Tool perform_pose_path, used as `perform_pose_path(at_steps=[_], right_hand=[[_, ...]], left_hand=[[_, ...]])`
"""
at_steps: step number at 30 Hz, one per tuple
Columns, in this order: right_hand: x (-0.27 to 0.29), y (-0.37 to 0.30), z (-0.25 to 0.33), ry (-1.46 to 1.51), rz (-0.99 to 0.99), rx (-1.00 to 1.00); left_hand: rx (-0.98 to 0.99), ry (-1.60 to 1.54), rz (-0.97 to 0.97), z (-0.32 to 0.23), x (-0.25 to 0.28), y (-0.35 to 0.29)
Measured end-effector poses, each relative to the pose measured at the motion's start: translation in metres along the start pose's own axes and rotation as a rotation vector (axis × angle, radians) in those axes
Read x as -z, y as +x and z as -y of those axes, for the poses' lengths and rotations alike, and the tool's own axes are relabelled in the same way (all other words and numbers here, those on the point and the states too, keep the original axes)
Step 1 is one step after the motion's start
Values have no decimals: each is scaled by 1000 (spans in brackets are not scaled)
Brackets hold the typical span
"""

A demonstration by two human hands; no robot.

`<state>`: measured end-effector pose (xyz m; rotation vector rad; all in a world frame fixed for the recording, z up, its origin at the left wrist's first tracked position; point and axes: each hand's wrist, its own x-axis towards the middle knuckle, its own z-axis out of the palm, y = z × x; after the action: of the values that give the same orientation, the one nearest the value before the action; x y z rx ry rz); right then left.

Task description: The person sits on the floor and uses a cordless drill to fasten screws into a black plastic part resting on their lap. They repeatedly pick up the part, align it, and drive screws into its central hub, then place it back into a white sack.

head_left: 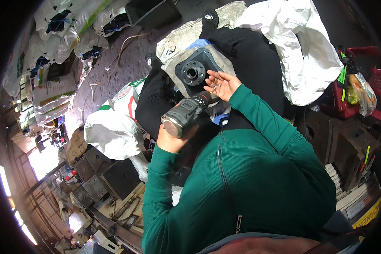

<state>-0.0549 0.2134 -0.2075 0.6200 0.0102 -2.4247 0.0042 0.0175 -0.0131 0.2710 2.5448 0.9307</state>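
Observation:
My left hand (173, 142) is wrapped round the grip of a grey cordless drill (184, 115), its dark chuck end turned toward my right hand. Palm up just beyond the chuck is my right hand (225, 86), fingers curled round a small shiny piece that looks like a screw (216, 87). A black square part with rounded corners (209, 60) lies between my knees on a grey cloth (173, 67). On it sits a round flange (193, 73) with a central hole and small holes around its ring. The drill's tip is hard to make out.
White sacks lie on both sides, one at left (114, 133) and one at right (302, 46). A black bin (152, 12) stands at the far side. At right is a red basket (340, 95); dark metal blocks (122, 178) stand at lower left. Filled sacks (51, 91) line the left.

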Motion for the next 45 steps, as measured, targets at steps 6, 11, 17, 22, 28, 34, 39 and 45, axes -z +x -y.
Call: perform_pose_path(at_steps=[6, 11, 17, 22, 28, 34, 39, 45], right_hand=[[-10, -8, -3, -343, 117, -104], [-12, -5, -4, -537, 66, -144], [-9, 1, -3, -400, 8, -92], [-11, 7, -4, -249, -39, -98], [-12, 8, -5, -269, -92, -96], [-15, 11, -7, -309, -156, -123], [-7, 19, -8, -488, -294, 31], [7, 49, -10, -904, -534, 347]], left_hand=[[159, -115, -63, -8, 17, 4], [117, -113, -87, -4, 20, 11], [190, -286, -116, 3, 16, 10], [151, -191, -87, 7, 18, 13], [72, -72, -65, 5, 20, 20], [-113, 175, -48, 2, 21, 28], [-87, 81, -54, 15, 32, 44], [258, 73, -50, 34, 48, 76]])
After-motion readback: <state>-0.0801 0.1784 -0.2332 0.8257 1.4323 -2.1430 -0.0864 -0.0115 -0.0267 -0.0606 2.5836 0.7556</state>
